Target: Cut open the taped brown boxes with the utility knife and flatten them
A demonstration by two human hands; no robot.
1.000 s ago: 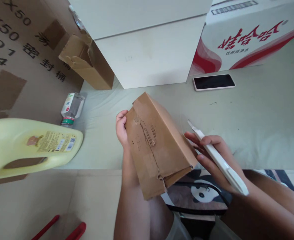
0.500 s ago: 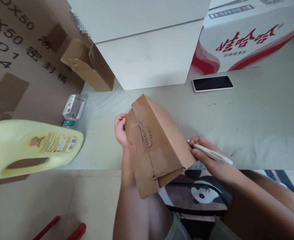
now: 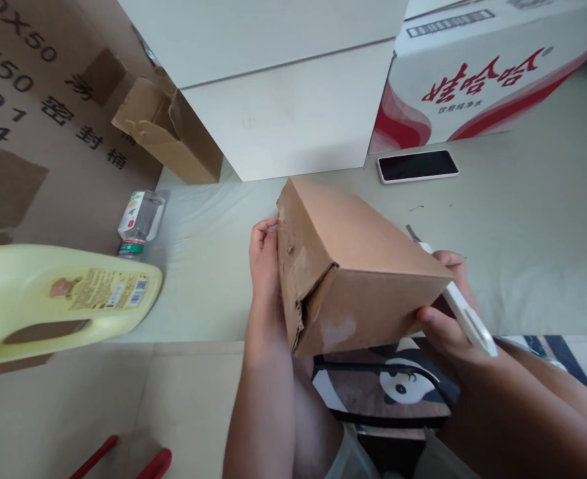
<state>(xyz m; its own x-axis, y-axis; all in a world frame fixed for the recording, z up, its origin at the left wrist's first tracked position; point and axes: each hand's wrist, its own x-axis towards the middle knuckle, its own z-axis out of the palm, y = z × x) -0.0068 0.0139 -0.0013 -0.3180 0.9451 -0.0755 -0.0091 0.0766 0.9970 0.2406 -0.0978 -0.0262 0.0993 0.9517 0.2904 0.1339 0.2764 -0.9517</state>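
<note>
One phone (image 3: 417, 166) beyond held carton (image 3: 363, 233)

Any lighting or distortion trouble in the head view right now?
Head view: light is soft, the held carton readable at its torn edge; head view again, deep shadow below the right hand; head view's left edge, the yellow jug looks stretched.

The carton (image 3: 373, 239) is brown — the knife (image 3: 469, 319) mostly white.
</note>
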